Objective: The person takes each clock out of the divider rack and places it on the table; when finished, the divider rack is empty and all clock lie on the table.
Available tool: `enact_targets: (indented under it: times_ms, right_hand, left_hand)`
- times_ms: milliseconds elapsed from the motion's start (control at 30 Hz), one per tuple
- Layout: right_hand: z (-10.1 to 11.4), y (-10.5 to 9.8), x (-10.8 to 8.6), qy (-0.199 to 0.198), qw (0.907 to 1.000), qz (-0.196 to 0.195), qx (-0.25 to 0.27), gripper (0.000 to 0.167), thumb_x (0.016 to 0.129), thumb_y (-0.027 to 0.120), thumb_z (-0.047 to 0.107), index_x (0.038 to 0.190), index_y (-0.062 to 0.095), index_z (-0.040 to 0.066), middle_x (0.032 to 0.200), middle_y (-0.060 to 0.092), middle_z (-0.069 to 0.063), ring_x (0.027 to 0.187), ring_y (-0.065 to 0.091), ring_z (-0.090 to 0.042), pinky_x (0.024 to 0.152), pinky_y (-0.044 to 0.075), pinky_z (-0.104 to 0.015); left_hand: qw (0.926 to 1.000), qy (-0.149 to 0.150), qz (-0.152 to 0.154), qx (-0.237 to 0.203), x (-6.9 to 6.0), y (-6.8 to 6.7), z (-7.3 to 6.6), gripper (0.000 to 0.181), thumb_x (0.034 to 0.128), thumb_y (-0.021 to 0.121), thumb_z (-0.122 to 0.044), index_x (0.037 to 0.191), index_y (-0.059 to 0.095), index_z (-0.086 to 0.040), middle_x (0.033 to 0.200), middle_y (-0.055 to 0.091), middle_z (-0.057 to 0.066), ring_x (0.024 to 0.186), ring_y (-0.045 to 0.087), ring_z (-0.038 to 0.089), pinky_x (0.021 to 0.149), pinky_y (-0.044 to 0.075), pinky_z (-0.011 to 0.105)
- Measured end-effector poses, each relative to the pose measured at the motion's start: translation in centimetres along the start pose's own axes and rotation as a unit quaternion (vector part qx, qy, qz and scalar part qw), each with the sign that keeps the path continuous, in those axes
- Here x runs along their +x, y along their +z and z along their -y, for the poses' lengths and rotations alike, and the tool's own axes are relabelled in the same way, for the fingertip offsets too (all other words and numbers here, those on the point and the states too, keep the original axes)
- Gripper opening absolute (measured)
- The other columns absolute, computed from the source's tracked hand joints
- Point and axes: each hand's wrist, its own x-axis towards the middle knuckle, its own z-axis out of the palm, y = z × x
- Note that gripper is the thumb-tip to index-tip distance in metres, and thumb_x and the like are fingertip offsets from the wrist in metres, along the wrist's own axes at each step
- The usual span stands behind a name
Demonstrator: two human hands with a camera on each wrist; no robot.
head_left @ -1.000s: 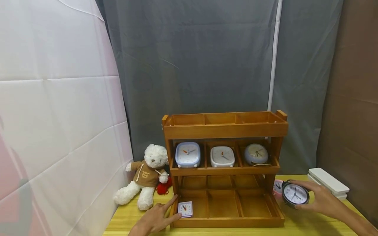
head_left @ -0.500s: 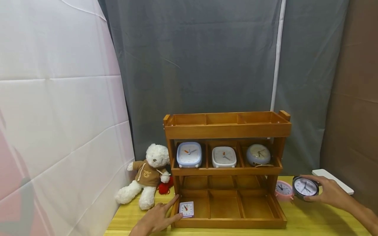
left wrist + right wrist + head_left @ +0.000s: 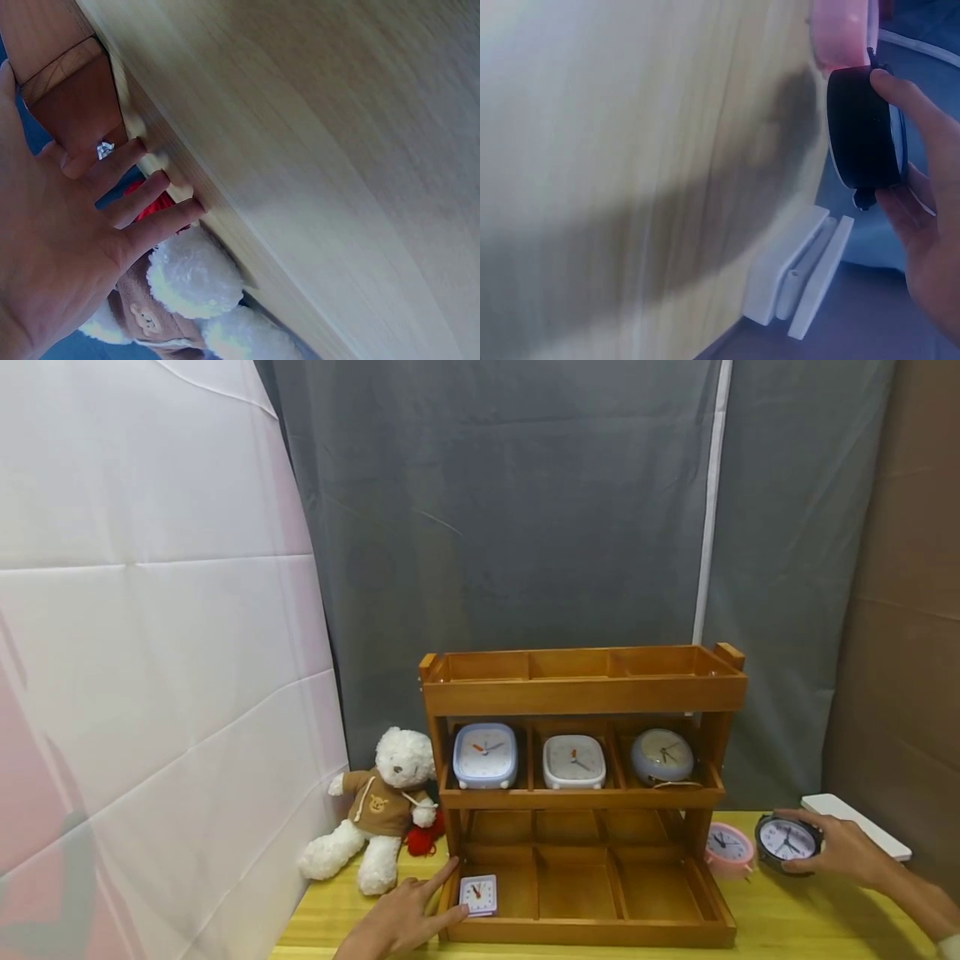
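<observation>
My left hand [image 3: 408, 917] rests at the lower left corner of the wooden rack [image 3: 585, 932], thumb tip by a small lavender square clock [image 3: 478, 894] in the bottom left compartment. In the left wrist view the same hand [image 3: 71, 247] has its fingers spread, fingertips at the table surface. My right hand [image 3: 851, 853] grips a round black clock [image 3: 787, 842] between thumb and fingers, right of a pink clock [image 3: 727, 850]. The right wrist view shows the black clock [image 3: 862, 127] pinched at its rim by the hand [image 3: 934, 202]; whether it touches the table I cannot tell.
The middle shelf holds a blue square clock [image 3: 485, 757], a white one [image 3: 573, 762] and a round one [image 3: 662, 757]. A white teddy bear [image 3: 378, 806] sits left of the rack. White flat objects [image 3: 787, 270] lie behind my right hand on the yellow table [image 3: 817, 918].
My right hand has moved the black clock to the right, away from the rack, uncovering the pink clock. My left hand has kept its place at the rack. The head view has shifted slightly.
</observation>
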Motion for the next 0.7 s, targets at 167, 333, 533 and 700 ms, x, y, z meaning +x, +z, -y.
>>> enact_targets:
  times_ms: [167,333,533,700]
  right_hand:
    - [-0.5,0.9,-0.3,0.006,0.9999,-0.001,-0.010,0.078,0.054,0.102,0.038,0.116,0.070,0.005,0.103,0.073,-0.022,0.078,0.062,-0.016,0.061,0.048,-0.033]
    - [-0.8,1.5,-0.6,0.027,0.9995,0.012,-0.008,0.076,0.056,0.101,0.037,0.115,0.070,0.000,0.100,0.074,-0.022,0.078,0.062,-0.020,0.061,0.048,-0.034]
    - [-0.7,1.6,-0.4,0.043,0.9983,0.038,0.011,0.073,0.063,0.099,0.036,0.119,0.070,0.000,0.105,0.073,-0.024,0.083,0.064,-0.025,0.064,0.049,-0.035]
    - [-0.7,1.7,-0.5,0.056,0.9957,0.069,0.028,0.069,0.070,0.096,0.034,0.123,0.067,0.000,0.108,0.072,-0.026,0.084,0.062,-0.022,0.065,0.048,-0.034]
  left_hand:
    - [1.0000,0.005,-0.001,0.002,0.0,0.0,0.0,0.082,0.0944,0.046,-0.080,0.162,0.037,-0.036,0.137,0.059,0.029,0.123,0.058,0.053,0.094,0.047,0.072]
    - [0.9999,0.013,-0.009,0.006,0.1,0.0,0.0,0.081,0.0948,0.047,-0.079,0.163,0.037,-0.036,0.136,0.060,0.029,0.122,0.059,0.051,0.093,0.048,0.071]
    - [0.9997,0.011,-0.017,0.010,-0.1,0.1,0.0,0.081,0.0948,0.048,-0.079,0.162,0.037,-0.035,0.136,0.060,0.029,0.122,0.059,0.052,0.091,0.049,0.071]
    - [0.9998,0.010,-0.014,0.008,-0.1,0.2,0.1,0.082,0.0950,0.047,-0.079,0.163,0.037,-0.035,0.136,0.060,0.030,0.122,0.059,0.053,0.091,0.049,0.072]
